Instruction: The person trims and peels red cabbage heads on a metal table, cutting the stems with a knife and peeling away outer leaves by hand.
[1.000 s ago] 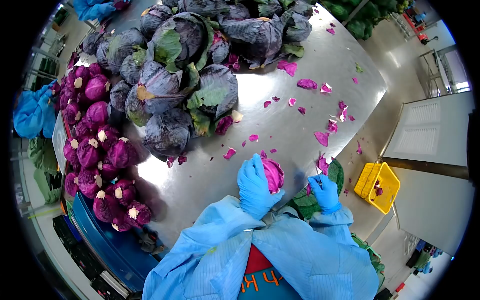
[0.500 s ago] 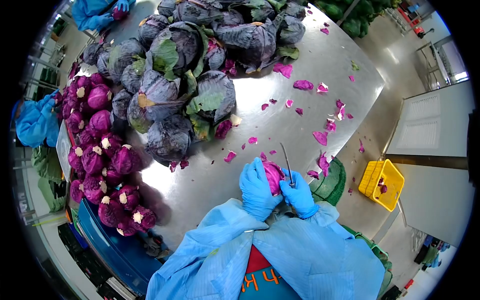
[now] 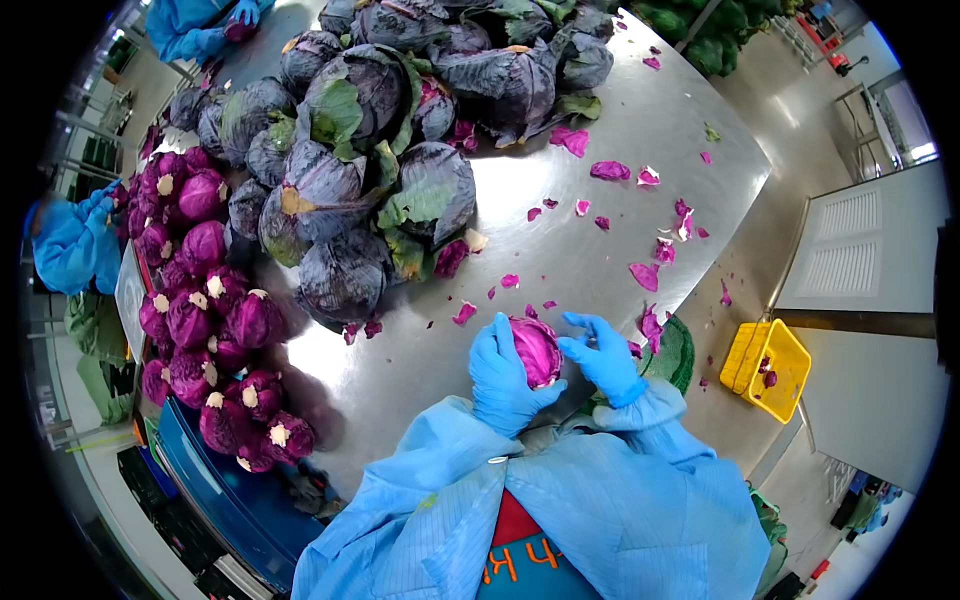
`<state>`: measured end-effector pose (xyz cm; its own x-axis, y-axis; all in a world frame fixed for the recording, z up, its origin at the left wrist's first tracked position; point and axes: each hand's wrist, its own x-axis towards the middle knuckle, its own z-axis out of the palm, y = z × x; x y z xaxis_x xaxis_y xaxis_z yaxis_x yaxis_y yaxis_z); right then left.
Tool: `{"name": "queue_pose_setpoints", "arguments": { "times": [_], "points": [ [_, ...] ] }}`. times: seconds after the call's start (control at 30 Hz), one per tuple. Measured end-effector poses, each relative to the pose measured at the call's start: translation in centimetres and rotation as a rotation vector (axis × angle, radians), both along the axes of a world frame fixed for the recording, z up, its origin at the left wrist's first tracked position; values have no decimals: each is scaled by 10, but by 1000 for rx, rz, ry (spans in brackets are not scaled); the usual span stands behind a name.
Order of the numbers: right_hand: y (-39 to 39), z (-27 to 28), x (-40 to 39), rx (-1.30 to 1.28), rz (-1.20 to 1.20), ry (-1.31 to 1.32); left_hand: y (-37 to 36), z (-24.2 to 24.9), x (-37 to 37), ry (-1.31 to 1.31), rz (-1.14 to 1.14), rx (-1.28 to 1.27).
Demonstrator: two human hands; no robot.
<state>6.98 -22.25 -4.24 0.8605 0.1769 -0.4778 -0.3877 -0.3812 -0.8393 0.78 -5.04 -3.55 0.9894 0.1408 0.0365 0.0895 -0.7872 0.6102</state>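
My left hand (image 3: 503,378) is closed around a trimmed red cabbage (image 3: 538,352), held close over the table edge in front of my body. My right hand (image 3: 604,362) is just to the right of the cabbage, its thumb and forefinger apart and pointing toward it. The knife from the earlier frame is out of sight; I cannot tell whether it is still in my right palm. Both hands wear blue gloves. Bits of purple leaf (image 3: 464,313) lie on the metal table (image 3: 420,375) around them.
Untrimmed red cabbages (image 3: 340,275) are heaped at the back left, trimmed ones (image 3: 228,423) piled along the left edge. A blue bin (image 3: 240,500) stands below them. On the right are a green basket (image 3: 674,358) and a yellow crate (image 3: 768,368). Two people in blue work at the far left.
My right hand has drawn slightly up and right, off the cabbage, and its fingers have spread. The knife blade no longer shows. My left hand has shifted slightly left with the cabbage.
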Motion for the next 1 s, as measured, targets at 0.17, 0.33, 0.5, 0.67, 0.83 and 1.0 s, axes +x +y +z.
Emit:
{"name": "queue_pose_setpoints", "arguments": {
  "times": [0.17, 0.33, 0.5, 0.67, 0.83, 1.0],
  "points": [
    [12, -24, 19, 319, 102, 206, -5, -1, -5, -51, 0, 41],
    [11, -14, 15, 85, 81, -38, -5, 1, -3, 31, -24, -33],
    [-15, -34, -16, -106, -58, -184, 4, -2, -5, 106, 124, -134],
    [-81, -39, -21, -324, -77, -206, 51, -33, -12, 129, 217, -464],
    [-24, 5, 7, -157, 375, -418, 61, -37, -13, 175, 150, -557],
    [43, 39, 42, 23, 791, -414, 53, -27, -9, 64, 34, -461]
  ]
}}
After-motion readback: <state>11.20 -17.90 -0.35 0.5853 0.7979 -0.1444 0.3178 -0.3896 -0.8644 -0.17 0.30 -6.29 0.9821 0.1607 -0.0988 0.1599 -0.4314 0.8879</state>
